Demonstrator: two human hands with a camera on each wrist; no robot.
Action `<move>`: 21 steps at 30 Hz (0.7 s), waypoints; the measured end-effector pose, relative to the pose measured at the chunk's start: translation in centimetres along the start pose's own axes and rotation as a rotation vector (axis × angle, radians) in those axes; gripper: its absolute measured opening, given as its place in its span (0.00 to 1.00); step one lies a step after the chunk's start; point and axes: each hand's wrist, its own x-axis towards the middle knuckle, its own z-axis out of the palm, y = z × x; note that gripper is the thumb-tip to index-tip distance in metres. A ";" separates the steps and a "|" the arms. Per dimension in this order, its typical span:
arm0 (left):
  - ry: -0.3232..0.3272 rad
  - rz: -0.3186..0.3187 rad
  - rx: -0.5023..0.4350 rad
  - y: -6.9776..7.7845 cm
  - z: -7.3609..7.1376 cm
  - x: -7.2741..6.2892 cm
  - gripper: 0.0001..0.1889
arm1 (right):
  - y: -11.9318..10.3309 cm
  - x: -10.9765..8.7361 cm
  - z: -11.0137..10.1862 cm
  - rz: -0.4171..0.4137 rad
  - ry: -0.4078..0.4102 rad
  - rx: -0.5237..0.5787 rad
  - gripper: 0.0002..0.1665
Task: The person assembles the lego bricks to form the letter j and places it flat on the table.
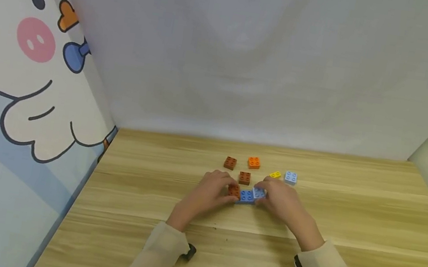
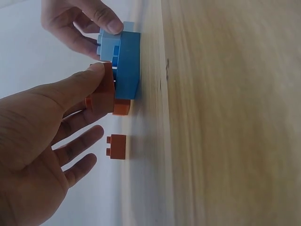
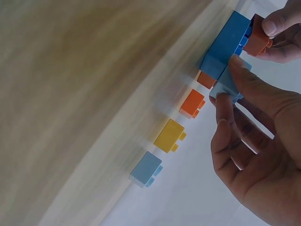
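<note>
A long blue building brick [image 1: 246,197] lies on the table between the two hands, studs up. My left hand [image 1: 211,190] pinches a brown brick [image 2: 102,92] between thumb and fingers at the blue brick's left end. Seen from the left wrist, this brown brick leans a little over the studs; whether it is pressed down fully I cannot tell. At the opposite end, my right hand [image 1: 281,200] grips a light blue brick [image 3: 228,84], its thumb and index finger on opposite sides. That brick sits against the blue brick's studs. A few middle studs show uncovered.
Behind the hands lie two brown bricks [image 1: 230,162], an orange brick [image 1: 254,162], a yellow brick [image 1: 275,174] and another light blue brick [image 1: 290,177]. A pale curtain [image 1: 246,87] hangs at the wooden table's [image 1: 139,178] back edge. A cartoon-printed panel [image 1: 15,88] stands at left.
</note>
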 end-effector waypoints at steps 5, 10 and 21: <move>0.000 0.011 0.019 0.2 -0.1 0.1 0.19 | 0.0 -0.1 0.1 0.002 0.008 0.000 0.22; -0.001 0.026 0.058 0.3 -0.1 0.3 0.19 | 0.0 0.0 0.1 0.010 0.007 0.019 0.22; -0.018 0.017 0.148 0.4 0.5 0.5 0.21 | 0.3 0.0 0.4 -0.016 0.028 0.018 0.23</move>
